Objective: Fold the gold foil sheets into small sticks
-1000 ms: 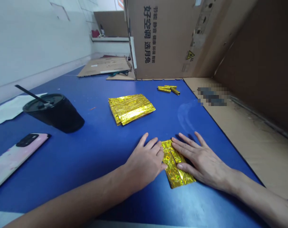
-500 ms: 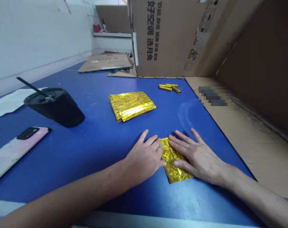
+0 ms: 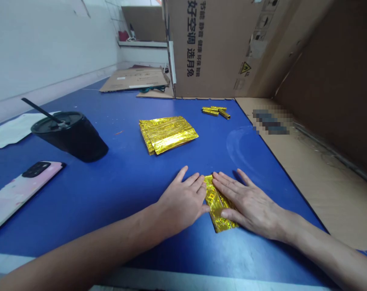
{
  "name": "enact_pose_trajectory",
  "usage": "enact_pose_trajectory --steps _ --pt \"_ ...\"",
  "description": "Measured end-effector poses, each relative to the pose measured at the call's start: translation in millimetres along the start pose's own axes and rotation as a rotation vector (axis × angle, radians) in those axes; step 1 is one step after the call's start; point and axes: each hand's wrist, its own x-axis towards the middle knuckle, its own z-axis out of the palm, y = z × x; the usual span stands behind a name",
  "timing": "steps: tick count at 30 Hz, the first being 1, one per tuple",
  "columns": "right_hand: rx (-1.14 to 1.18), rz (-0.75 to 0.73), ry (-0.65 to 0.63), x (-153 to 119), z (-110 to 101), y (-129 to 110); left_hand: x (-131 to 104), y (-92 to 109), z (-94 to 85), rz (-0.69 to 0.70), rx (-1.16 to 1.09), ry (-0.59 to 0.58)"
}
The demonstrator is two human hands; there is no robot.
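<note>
A shiny gold foil sheet lies on the blue table, with a lengthwise crease or fold line down its middle. My left hand rests at its left edge, fingers stretched out and thumb touching the foil. My right hand lies flat over the sheet's right part, fingers extended and thumb on the foil; that side is partly hidden under it. Beyond my hands sits a small stack of gold foil sheets. Several narrow folded gold strips lie farther back.
On the left stand a black tumbler with a straw and a pink phone. White paper lies behind the tumbler. Flat cardboard rests at the back, and a large cardboard box borders the table's rear and right.
My right hand has slid slightly left, its fingers closer together. The foil's visible right part has become narrower. My left hand has hardly moved.
</note>
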Motion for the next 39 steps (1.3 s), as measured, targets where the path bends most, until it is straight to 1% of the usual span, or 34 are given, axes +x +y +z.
enact_pose_trajectory --steps 4,9,12,14,17,20,22,25,28,32,36,39 --pt "0.002 0.034 0.031 -7.0 0.3 8.1 -0.9 -0.7 -3.2 -0.007 0.011 -0.023" --pt "-0.045 0.059 0.073 -6.6 1.2 4.9 -0.3 0.7 -3.9 -0.023 0.002 -0.003" --pt "-0.061 0.051 0.098 -5.0 1.4 2.9 -0.1 2.8 -2.5 -0.009 -0.008 0.021" --pt "-0.068 0.055 0.088 -4.4 1.1 2.8 -0.3 4.0 -1.4 0.006 -0.03 0.029" --pt "-0.068 0.067 0.064 -4.0 -1.5 3.6 -0.9 4.8 -0.2 0.02 -0.07 0.007" --pt "-0.055 0.077 0.043 -2.5 -7.6 2.3 -0.9 5.2 0.6 0.026 -0.067 -0.014" --pt "-0.034 0.083 0.04 0.2 -12.1 -2.0 -0.7 5.7 1.0 0.035 -0.056 -0.001" --pt "0.02 0.037 0.048 6.4 -13.8 -11.5 -0.3 6.9 1.3 0.042 -0.056 0.026" --pt "0.065 -0.029 0.049 11.0 -8.4 -15.6 -0.7 7.3 0.8 0.032 -0.065 0.024" --pt "0.076 -0.035 0.033 7.5 -3.3 -4.5 -1.5 6.2 -0.1 0.027 -0.071 0.001" --pt "0.077 -0.007 -0.039 -3.8 -6.2 10.4 -1.6 4.0 -0.9 0.04 -0.084 -0.026" --pt "0.085 0.009 -0.025 -12.7 -4.9 16.7 -1.9 1.4 -1.4 0.046 -0.106 -0.044"
